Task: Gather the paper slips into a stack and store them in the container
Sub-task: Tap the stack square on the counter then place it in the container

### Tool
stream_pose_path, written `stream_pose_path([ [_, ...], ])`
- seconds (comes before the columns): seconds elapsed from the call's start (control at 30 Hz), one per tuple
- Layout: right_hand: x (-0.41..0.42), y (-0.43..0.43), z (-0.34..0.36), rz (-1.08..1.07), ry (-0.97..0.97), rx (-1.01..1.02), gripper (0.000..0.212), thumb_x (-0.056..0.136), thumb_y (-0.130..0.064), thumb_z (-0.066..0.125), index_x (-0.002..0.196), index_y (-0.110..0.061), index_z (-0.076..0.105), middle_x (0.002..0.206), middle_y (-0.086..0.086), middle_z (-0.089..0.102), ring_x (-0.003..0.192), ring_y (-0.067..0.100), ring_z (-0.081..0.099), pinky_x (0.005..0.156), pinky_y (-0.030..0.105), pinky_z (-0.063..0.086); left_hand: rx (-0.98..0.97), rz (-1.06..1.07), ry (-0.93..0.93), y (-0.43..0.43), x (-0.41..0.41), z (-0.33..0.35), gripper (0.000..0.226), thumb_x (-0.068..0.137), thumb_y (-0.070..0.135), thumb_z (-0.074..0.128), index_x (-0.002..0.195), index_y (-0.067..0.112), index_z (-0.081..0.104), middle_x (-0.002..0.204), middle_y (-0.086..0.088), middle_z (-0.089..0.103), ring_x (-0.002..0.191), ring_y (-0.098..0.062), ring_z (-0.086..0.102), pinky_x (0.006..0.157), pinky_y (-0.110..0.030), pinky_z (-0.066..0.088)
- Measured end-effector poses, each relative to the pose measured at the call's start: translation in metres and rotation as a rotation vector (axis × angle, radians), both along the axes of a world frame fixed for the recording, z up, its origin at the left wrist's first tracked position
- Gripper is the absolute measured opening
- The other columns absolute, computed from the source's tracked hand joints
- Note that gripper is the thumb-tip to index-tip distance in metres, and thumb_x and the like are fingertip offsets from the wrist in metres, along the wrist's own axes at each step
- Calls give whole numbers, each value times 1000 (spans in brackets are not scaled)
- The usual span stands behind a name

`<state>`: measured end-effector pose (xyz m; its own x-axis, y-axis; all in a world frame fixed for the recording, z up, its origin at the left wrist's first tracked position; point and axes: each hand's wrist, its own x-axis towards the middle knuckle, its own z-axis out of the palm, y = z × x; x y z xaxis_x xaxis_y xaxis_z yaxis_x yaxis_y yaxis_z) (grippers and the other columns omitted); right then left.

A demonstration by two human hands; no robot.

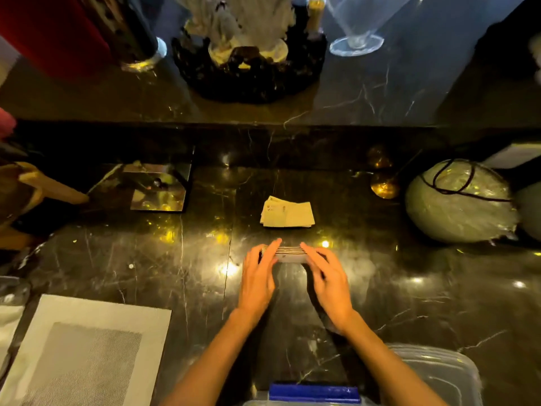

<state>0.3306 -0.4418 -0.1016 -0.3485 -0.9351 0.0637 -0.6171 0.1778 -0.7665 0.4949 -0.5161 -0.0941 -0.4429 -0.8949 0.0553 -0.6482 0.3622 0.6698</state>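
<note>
Stack (288, 253) between both hands

Glossy black veined marble counter (146, 253), raised ledge (87, 104), warm light glints

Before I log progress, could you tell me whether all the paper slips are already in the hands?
No: a separate pile of slips lies on the counter beyond the stack held between both hands.

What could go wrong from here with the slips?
The stack is squeezed on edge between the left hand and right hand; slips may fan out on the glossy counter. A second pile could get left behind. The container sits behind the forearms, awkward to reach.
</note>
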Motion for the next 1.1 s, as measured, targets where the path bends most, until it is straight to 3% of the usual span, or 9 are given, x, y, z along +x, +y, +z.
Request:
stream_pose_path([
  [0.2, -21, -69, 43, -65, 55, 65, 46, 94, -2, 51, 135, -22, 60, 109, 12, 58, 92, 28, 63, 80, 33, 51, 189, 53, -63, -76, -37, 41, 51, 91, 2, 53, 138, 20, 53, 124, -13, 42, 115, -30, 47, 101, -34, 41],
  [0.4, -36, -133, 48, -97, 49, 442, 46, 96, -9, 48, 137, -27, 57, 127, 17, 48, 114, 37, 57, 97, 34, 46, 389, 95, -382, -131, -66, 57, 45, 92, 14, 56, 136, 24, 51, 138, -18, 34, 130, -38, 33, 109, -40, 35],
  [0.53, -38, -138, 39, -122, 16, 521, 46, 97, -10, 46, 137, -28, 57, 132, 18, 49, 122, 38, 53, 102, 35, 44, 636, 148, -371, -144, -69, 51, 62, 91, 17, 61, 146, 16, 31, 147, -22, 26, 131, -43, 39, 106, -45, 41],
  [0.63, -36, -142, 38, -122, -18, 568, 51, 93, -7, 47, 137, -31, 56, 135, 15, 56, 125, 35, 54, 102, 38, 44, 768, 222, -376, -149, -68, 51, 75, 86, 17, 69, 148, 11, 27, 147, -20, 35, 130, -39, 47, 91, -44, 56],
  [0.7, -37, -143, 40, -128, -103, 582, 55, 89, -4, 46, 137, -29, 54, 138, 13, 55, 128, 34, 52, 105, 41, 43, 844, 262, -280, -150, -64, 50, 83, 84, 13, 73, 150, 9, 22, 148, -19, 40, 132, -36, 47, 94, -45, 55],
  [0.77, -41, -140, 41, -148, -286, 558, 61, 87, 1, 45, 142, -26, 50, 142, 13, 52, 131, 33, 49, 108, 44, 44, 913, 291, -121, -146, -58, 50, 75, 82, 7, 75, 145, 7, 33, 144, -18, 47, 129, -33, 52, 100, -45, 52],
  [0.87, -44, -121, 40, -144, -417, 517, 63, 88, 5, 45, 145, -23, 45, 144, 16, 43, 129, 32, 51, 110, 40, 44, 813, 206, -102, -127, -48, 45, 57, 80, 5, 76, 131, 10, 53, 142, -16, 43, 125, -31, 53, 108, -42, 45],
  [0.97, -35, -89, 35, -140, -326, 360, 48, 90, 4, 49, 132, -20, 54, 135, 10, 35, 125, 29, 50, 112, 36, 41, 551, 134, -35, -93, -41, 40, 50, 80, 6, 73, 127, 11, 56, 132, -9, 35, 124, -28, 48, 112, -27, 35],
  [1.1, -18, -53, 20, -112, -269, 119, 41, 95, 1, 49, 133, -16, 49, 133, 4, 50, 125, 19, 51, 110, 33, 41, 370, 94, 125, -61, -34, 30, 43, 85, 2, 66, 127, 6, 57, 128, -4, 37, 121, -20, 49, 105, -16, 36],
])
